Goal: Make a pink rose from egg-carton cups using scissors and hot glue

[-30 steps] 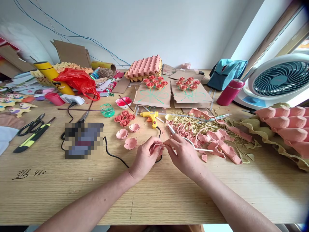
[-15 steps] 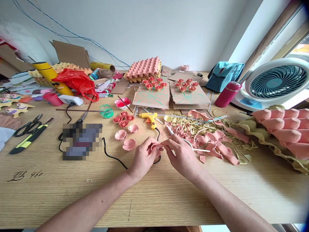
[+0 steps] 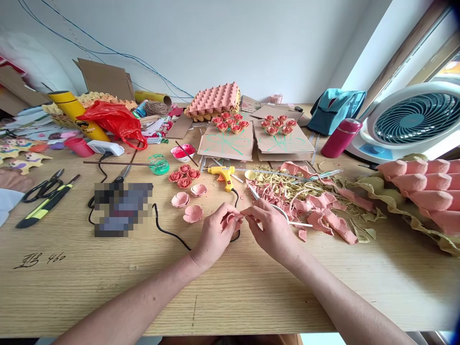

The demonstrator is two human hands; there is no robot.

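My left hand [image 3: 215, 232] is closed round a small pink egg-carton petal piece [image 3: 230, 220] above the wooden table [image 3: 108, 278]. My right hand [image 3: 270, 231] pinches a thin white stick [image 3: 300, 223] whose tip meets that piece. Just left of my hands lie pink carton flower cups [image 3: 193, 213] and several red-painted roses [image 3: 184, 175]. A yellow glue gun [image 3: 224, 175] lies behind my hands, its black cord [image 3: 168, 232] running under my left hand.
A heap of pink carton scraps [image 3: 309, 201] lies to the right, with torn egg trays [image 3: 420, 191] and a fan [image 3: 413, 120] beyond. Cardboard panels with roses [image 3: 226, 139], a paint bowl [image 3: 184, 152], scissors [image 3: 43, 184], a red bag [image 3: 115, 122] and a maroon bottle [image 3: 340, 138] stand behind.
Both hands have stayed together at the same spot, with only small finger movements on the pink piece. The view shifted slightly.
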